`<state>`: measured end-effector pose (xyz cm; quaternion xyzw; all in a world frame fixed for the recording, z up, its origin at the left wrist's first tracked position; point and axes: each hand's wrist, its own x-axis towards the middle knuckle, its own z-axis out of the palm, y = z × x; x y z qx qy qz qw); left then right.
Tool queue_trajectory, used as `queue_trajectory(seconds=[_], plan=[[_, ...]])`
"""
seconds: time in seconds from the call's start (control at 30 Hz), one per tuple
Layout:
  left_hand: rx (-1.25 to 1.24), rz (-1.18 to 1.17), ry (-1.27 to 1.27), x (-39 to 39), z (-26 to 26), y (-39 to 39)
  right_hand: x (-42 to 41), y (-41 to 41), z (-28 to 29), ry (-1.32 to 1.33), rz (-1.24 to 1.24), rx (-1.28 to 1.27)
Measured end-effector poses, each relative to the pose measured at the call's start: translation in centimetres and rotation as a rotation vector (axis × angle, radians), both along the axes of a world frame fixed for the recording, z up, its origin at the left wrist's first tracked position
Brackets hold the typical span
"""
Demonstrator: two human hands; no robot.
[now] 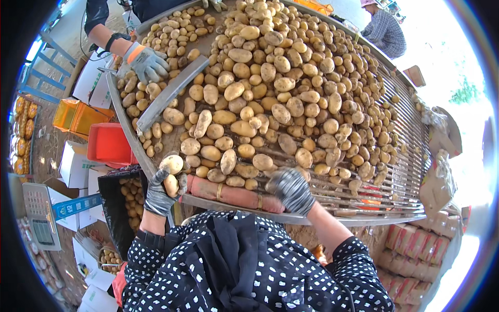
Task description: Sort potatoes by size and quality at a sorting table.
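Observation:
My left hand [158, 199], in a striped grey knit glove, is at the near left corner of the sorting table. Its fingers are closed around a potato [171, 185], and a larger, paler potato [172, 163] rests above it against the fingertips. My right hand [293, 192], gloved in the same knit, is blurred over the near edge of the potato pile [280, 113]. Its fingertips point left, and whether they grip a potato is unclear. Between my hands, a rolled pink cloth pad [234, 194] is tied along the table rim.
A metal divider bar [173, 93] slants across the left side. Beyond it, a co-worker's gloved hand [147, 62] touches small potatoes. Metal slats [405, 156] form the right side. At left stand a red crate [111, 144], a black-lined box of potatoes [130, 202] and a scale [42, 218].

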<state>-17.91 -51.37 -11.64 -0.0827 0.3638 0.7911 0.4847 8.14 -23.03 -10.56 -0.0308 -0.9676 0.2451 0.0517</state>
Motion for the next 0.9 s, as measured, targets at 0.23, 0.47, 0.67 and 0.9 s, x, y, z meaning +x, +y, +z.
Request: queue_trajectory(seconds=[0.23,0.47,0.67,0.9], plan=[[0.041,-0.141,0.006,-0.3,-0.1,1.0,-3.1,1.6,1.3,-0.117,-0.372,-0.114],[0.084,-0.18,-0.026,0.0,-0.2,1.5,-9.7,2.2,0.7,-0.448,-0.037,0.065],[0.306,-0.095,-0.214,0.3,0.6,1.5,-9.9,1.7,2.4,-0.36,-0.242,-1.274],[0.405,0.018,-0.308,1.8,1.7,1.0,-13.4,-5.9,5.8,-0.454,-0.254,-1.363]])
